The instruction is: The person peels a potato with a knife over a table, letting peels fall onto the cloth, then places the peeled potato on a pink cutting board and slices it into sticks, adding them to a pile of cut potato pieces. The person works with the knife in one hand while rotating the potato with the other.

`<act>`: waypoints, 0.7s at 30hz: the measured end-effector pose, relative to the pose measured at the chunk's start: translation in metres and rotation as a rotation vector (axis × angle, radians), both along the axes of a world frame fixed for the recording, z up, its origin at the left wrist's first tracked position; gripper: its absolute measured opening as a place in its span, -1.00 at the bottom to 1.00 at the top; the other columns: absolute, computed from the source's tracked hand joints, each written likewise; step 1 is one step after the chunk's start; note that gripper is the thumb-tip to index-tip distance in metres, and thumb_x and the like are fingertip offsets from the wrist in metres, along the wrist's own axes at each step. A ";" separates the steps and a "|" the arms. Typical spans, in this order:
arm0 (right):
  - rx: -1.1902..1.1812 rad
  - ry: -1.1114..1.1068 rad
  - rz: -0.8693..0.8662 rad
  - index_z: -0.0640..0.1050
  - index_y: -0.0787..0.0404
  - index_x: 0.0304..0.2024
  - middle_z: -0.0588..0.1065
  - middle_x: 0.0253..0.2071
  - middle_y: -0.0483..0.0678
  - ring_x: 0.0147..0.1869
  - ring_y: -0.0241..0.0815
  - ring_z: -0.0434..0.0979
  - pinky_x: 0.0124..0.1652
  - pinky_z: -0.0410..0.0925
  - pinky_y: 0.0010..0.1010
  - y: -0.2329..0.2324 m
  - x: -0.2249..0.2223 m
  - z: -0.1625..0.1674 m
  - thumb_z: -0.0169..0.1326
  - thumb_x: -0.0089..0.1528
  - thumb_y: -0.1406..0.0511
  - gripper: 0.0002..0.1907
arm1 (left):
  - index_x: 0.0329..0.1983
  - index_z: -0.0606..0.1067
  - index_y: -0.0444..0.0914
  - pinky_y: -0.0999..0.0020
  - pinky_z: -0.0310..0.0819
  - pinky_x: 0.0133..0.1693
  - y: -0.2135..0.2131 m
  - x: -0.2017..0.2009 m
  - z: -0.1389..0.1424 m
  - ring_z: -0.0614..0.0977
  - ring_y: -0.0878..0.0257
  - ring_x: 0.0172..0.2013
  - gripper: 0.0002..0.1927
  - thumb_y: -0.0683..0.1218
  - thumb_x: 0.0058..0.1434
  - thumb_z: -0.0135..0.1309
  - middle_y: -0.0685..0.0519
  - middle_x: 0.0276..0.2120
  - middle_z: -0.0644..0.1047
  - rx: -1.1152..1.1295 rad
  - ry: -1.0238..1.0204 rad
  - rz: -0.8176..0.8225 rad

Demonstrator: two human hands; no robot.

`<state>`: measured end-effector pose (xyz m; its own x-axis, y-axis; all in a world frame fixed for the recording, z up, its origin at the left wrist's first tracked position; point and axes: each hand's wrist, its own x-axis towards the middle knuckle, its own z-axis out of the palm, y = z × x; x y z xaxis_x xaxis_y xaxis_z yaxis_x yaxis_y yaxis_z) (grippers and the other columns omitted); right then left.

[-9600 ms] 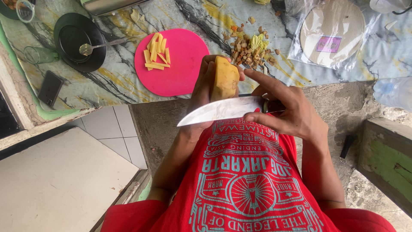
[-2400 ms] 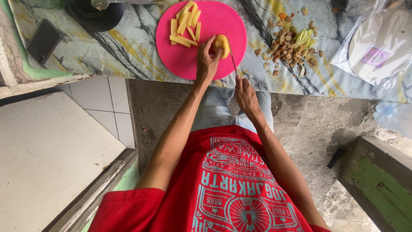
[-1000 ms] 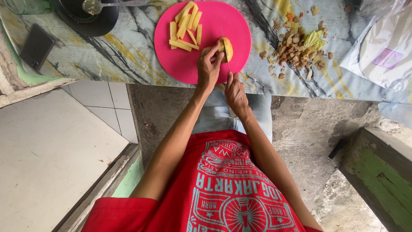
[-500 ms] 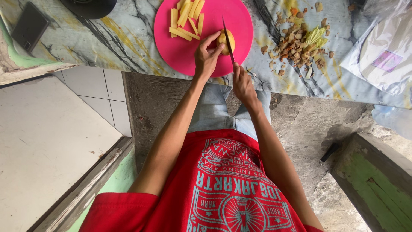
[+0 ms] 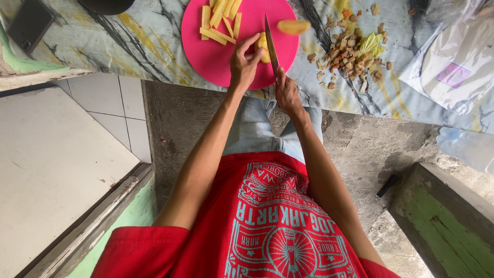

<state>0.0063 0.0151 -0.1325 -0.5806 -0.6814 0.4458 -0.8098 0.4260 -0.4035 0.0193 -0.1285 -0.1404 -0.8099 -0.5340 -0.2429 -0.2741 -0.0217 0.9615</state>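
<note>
Two bare hands at work over a round pink cutting board (image 5: 216, 56) on a marbled, patterned tabletop (image 5: 128, 41). Left hand (image 5: 244, 64) curled down onto a pale yellow peeled potato piece (image 5: 262, 47), fingertips (image 5: 254, 39) pinning it to the board near the right-hand edge; only a small, smooth, slightly glossy part of it showing past the fingers. Right hand (image 5: 286, 92) closed tight around the handle of a kitchen knife (image 5: 270, 44), handle hidden inside the fist, narrow steel blade standing edge-down and running away from the body, right against the potato piece on its right side. One cut-off slice (image 5: 293, 27), oval and yellow, lying just beyond the blade at the board's far right rim, apart from the held piece. Several yellow potato sticks (image 5: 220, 20) heaped at the far side of the board, well clear of both hands. Brown and green peelings (image 5: 355, 51) scattered on the tabletop to the right, a clear plastic bag (image 5: 453, 67) beyond them, a dark phone (image 5: 30, 23) at far left.
</note>
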 end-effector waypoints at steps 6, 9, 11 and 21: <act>0.080 -0.507 0.033 0.27 0.49 0.41 0.42 -0.27 0.20 -0.36 0.06 0.41 -0.36 0.35 -0.12 0.016 0.010 0.005 -0.17 0.43 0.48 -0.52 | 0.31 0.42 -0.19 0.36 0.74 -0.04 0.004 0.004 0.005 0.69 0.16 0.00 -0.58 -0.12 0.40 0.12 -0.07 0.18 0.47 -0.163 -0.038 -0.026; 0.035 -1.167 -0.203 0.45 0.35 -0.17 0.33 -0.47 0.03 -0.46 -0.11 0.32 -0.37 0.29 -0.25 0.042 0.017 0.012 -0.35 0.64 0.04 -0.43 | 0.34 0.37 -0.16 0.26 0.65 0.04 0.010 0.005 0.008 0.59 0.13 0.06 -0.56 -0.11 0.42 0.11 -0.06 0.15 0.44 -0.473 -0.097 -0.047; -0.004 -1.370 -0.309 0.39 0.21 -0.29 0.30 -0.55 -0.12 -0.59 -0.24 0.24 -0.59 0.25 -0.33 0.063 0.020 0.016 -0.42 0.49 -0.09 -0.40 | 0.35 0.34 -0.19 0.12 0.50 0.16 0.016 0.001 0.008 0.46 0.05 0.15 -0.51 -0.14 0.38 0.16 -0.11 0.20 0.39 -0.781 -0.046 -0.038; -0.329 -1.496 -0.637 0.24 0.10 -0.40 0.14 -0.66 -0.26 -0.67 -0.42 0.04 -0.67 0.01 -0.48 0.157 0.028 0.016 -0.32 0.45 -0.17 -0.42 | 0.43 0.20 -0.17 -0.10 0.39 0.19 0.051 -0.119 -0.003 0.39 -0.14 0.20 -0.18 0.17 0.22 0.26 -0.14 0.33 0.22 -0.958 -0.257 -0.582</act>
